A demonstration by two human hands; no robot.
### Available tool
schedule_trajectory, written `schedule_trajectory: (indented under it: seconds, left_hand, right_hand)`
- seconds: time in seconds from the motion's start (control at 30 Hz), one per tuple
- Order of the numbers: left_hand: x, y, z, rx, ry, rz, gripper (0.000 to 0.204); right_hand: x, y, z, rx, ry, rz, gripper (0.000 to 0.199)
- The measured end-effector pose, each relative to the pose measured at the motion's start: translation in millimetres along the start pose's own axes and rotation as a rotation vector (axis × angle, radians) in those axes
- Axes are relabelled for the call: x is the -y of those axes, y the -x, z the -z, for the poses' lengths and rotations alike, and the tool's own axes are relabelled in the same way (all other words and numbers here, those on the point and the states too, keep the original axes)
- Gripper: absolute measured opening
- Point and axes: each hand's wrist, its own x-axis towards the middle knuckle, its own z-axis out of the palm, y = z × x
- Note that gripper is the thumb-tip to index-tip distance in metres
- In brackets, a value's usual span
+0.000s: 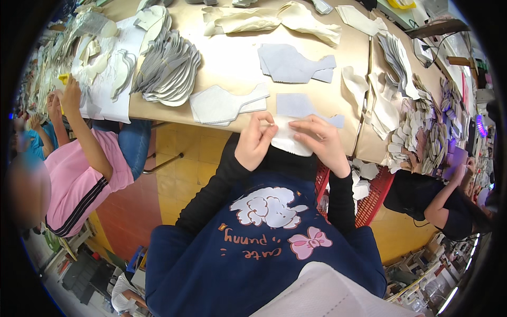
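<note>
My left hand [255, 141] and my right hand [321, 141] both grip one white cut fabric piece [289, 138] at the near edge of the tan worktable [232, 58]. The fingertips of both hands pinch its top edge, left at its left corner, right across its right side. A pale grey piece [298, 104] lies flat just beyond the hands. A small stack of grey-white shaped pieces [224, 104] rests to the left of my left hand.
A fanned pile of grey pieces [168, 71] lies at far left, another grey piece [293, 63] and cream fabric [274, 20] farther back. A red basket [372, 198] sits under the table. A person in pink [87, 164] works at left, another in black [433, 203] at right.
</note>
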Motion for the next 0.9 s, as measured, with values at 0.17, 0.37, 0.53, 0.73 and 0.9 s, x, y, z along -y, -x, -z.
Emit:
schedule_trajectory:
  seconds: [0.17, 0.37, 0.53, 0.73, 0.9]
  left_hand:
    - [11, 21, -8, 0.155, -0.17, -0.083, 0.01]
    - [29, 18, -11, 0.156, 0.136, 0.063, 0.029]
    - [28, 7, -11, 0.17, 0.131, 0.134, 0.036]
    - [31, -21, -1, -0.093, -0.341, -0.225, 0.019]
    - [40, -33, 17, -0.224, -0.773, -0.405, 0.014]
  right_hand:
    - [-3, 21, -16, -0.067, -0.004, -0.081, 0.028]
    - [-13, 41, -21, -0.105, 0.018, -0.161, 0.033]
    - [-17, 31, -12, -0.082, 0.092, -0.146, 0.033]
    - [-18, 1, 14, -0.098, 0.131, -0.111, 0.025]
    - [-12, -25, 25, -0.057, 0.006, -0.236, 0.023]
